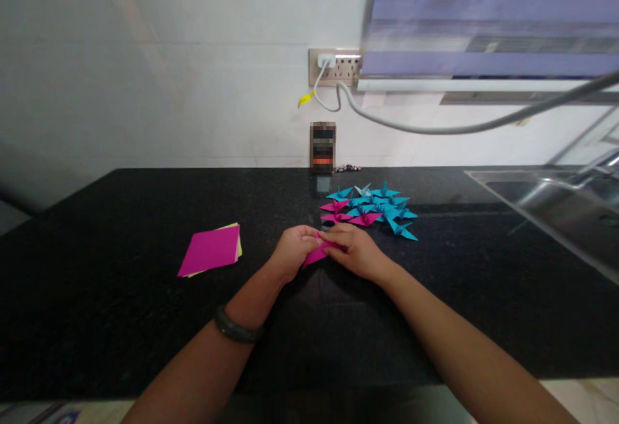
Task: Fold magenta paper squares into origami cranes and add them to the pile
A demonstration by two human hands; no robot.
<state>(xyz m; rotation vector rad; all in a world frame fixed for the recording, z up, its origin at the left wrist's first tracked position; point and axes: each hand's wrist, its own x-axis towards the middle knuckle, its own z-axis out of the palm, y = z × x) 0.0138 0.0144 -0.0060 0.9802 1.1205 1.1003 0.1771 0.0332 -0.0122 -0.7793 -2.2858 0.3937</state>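
Observation:
A folded piece of magenta origami paper lies between my two hands over the black countertop. My left hand grips its left side, the thumb resting on top. From the right, my right hand holds the same paper, its fingers and thumb closed at the edge. Both hands cover much of the sheet, so its exact folds are hidden. Just beyond my right hand sit several paper cranes: blue ones and a few magenta ones. Off to the left lies a stack of square paper, magenta on top with yellow beneath.
A phone leans upright against the wall, with a beaded strap beside it. Above it, a white cable hangs from a wall socket. A metal sink is set into the black countertop at right.

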